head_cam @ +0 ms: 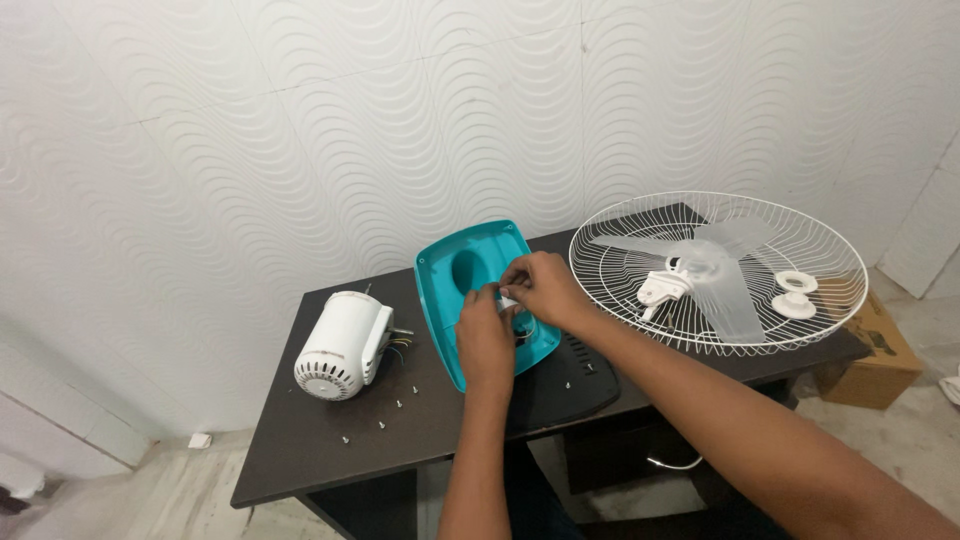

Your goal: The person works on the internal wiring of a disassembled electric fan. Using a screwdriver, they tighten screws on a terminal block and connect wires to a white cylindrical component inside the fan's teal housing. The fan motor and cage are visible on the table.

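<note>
Hands: a person's left hand (484, 340) and right hand (541, 287) meet over a teal plastic fan housing (462, 262), fingertips pinched together on a small white part (507, 300) held between them.
Grip: both hands are closed on the white part; its exact shape is too small to tell.
Housing: the teal shell lies open side up directly under the grip, tilted on a black base piece (575, 385) just below and to the right of the hands.
Left of the grip: a white fan motor (340, 346) lies on its side, with short wires showing at its near end, well apart from the hands.
Below the grip: several small screws (398, 404) lie scattered on the dark table (300, 450), between the motor and the left forearm.
Right of the grip: a white wire fan guard (830, 245) rests flat beside the right wrist, holding a translucent blade (725, 290) and two white plastic fittings (795, 295).
Beyond: a cardboard box (880, 350) sits on the floor past the guard.
</note>
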